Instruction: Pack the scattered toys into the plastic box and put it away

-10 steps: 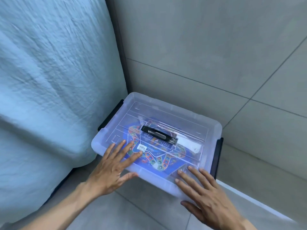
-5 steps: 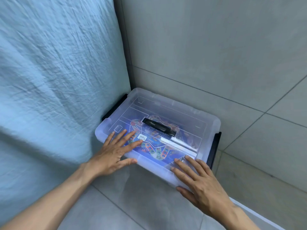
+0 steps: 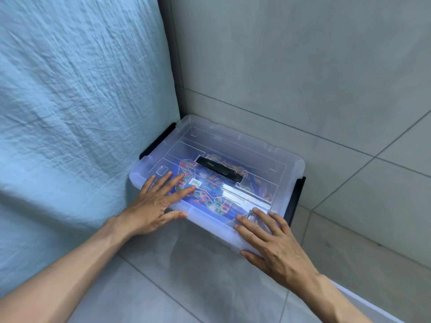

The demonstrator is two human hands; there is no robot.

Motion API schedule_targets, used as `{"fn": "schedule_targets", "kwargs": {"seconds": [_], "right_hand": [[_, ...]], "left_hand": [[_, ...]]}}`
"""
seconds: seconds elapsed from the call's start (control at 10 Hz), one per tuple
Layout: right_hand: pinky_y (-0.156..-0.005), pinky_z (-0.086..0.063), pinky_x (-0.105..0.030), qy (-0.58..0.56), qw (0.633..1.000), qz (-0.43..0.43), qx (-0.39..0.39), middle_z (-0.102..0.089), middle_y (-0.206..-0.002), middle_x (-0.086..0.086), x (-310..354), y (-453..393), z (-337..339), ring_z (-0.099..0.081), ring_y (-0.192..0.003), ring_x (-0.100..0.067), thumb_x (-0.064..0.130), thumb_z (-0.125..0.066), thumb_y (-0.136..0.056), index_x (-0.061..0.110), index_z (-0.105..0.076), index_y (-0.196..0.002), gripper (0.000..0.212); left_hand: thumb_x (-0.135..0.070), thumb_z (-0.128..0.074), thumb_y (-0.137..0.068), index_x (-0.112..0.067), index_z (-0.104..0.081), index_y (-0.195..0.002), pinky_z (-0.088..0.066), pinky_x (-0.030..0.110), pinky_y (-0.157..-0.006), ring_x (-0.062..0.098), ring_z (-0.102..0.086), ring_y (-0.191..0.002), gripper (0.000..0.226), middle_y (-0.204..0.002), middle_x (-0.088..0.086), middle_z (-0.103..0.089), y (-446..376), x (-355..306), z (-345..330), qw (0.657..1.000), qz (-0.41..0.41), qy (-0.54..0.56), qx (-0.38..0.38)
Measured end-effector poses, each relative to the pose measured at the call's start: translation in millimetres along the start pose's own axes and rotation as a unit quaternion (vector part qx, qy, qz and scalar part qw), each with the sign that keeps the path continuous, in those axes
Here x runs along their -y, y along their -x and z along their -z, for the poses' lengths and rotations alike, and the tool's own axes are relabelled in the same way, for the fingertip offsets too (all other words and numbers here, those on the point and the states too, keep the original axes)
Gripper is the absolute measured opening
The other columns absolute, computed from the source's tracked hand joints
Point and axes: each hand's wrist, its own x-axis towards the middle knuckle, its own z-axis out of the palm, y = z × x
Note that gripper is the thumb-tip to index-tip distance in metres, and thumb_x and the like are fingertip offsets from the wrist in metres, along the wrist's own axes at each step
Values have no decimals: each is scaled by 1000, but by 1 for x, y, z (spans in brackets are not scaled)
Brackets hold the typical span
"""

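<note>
Grey tiled floor (image 3: 210, 294) meeting a grey tiled wall (image 3: 291, 66) at twelve o'clock, light-blue draped sheet (image 3: 77, 94) hanging at nine.

Plastic box (image 3: 289, 169), lid on, black handle (image 3: 219, 170) on top, sitting on the floor in that corner; back edge looks close to the wall, one black side latch (image 3: 156, 142) beside the sheet. Long axis running from about ten o'clock to four, handle lying along it.

Left hand (image 3: 158, 203) flat on the lid, fingers straight and spread. Right hand (image 3: 268, 238) likewise flat over the near corner, thumb down the front wall, gripping nothing.

Likely the final push home: best done with even pressure from both palms, low and level, sliding toward twelve without twisting, stopping once snug against wall and sheet.
</note>
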Motion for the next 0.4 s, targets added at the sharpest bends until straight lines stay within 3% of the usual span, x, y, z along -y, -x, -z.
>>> {"fn": "schedule_targets", "kwargs": {"seconds": [0.2, 0.3, 0.4], "right_hand": [[-111, -21, -42, -6, 995, -15, 96, -37, -155, 13, 3, 0, 8, -36, -143, -27, 58, -36, -96, 32, -41, -145, 56], [-117, -5, -38, -82, 984, -7, 158, -13, -162, 17, -6, -4, 22, -8, -151, -22, 63, -32, -96, 37, -24, -152, 62], [-121, -6, -38, -156, 961, -19, 226, -10, -162, 16, -18, -12, 38, -2, -151, -14, 69, -33, -92, 37, -22, -152, 69]], "left_hand": [[-85, 10, -69, -61, 10, -140, 7, 43, -119, 12, 16, -148, 75, -160, -17, 16, 1, -5, 12, 999, 5, -27, 26], [-89, 14, -61, -57, 9, -142, -1, 41, -121, 17, 8, -150, 88, -161, -13, 13, 1, -11, 20, 998, 9, -28, 56], [-90, -1, -66, -53, 8, -143, -5, 40, -122, 18, 2, -151, 86, -163, -10, 7, 1, -16, 29, 998, 21, 2, 55]]}}
